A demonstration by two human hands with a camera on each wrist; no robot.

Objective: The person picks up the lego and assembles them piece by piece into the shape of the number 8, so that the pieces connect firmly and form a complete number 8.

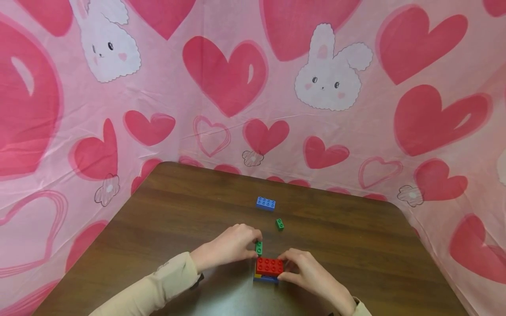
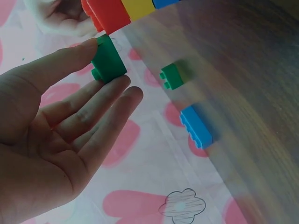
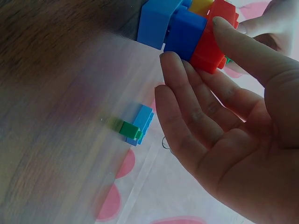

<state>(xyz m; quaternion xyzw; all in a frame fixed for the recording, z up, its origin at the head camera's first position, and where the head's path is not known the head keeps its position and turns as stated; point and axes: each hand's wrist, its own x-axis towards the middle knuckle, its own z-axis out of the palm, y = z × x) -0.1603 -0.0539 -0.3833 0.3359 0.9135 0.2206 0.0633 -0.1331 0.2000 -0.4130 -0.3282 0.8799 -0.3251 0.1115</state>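
Between thumb and fingertips, my left hand pinches a small green two-stud brick, held just behind and left of a stack of building bricks. A red eight-stud brick tops that stack. Below it are a yellow brick and a dark blue brick, with a lighter blue brick at the bottom. On the stack's right side, my right hand holds the red brick, thumb on one side and fingers on the other. Part of the stack's yellow layer is hidden.
Farther back on the brown wooden table lie a blue eight-stud brick and another green two-stud brick. A pink cloth with hearts and rabbits hangs behind and beside the table.
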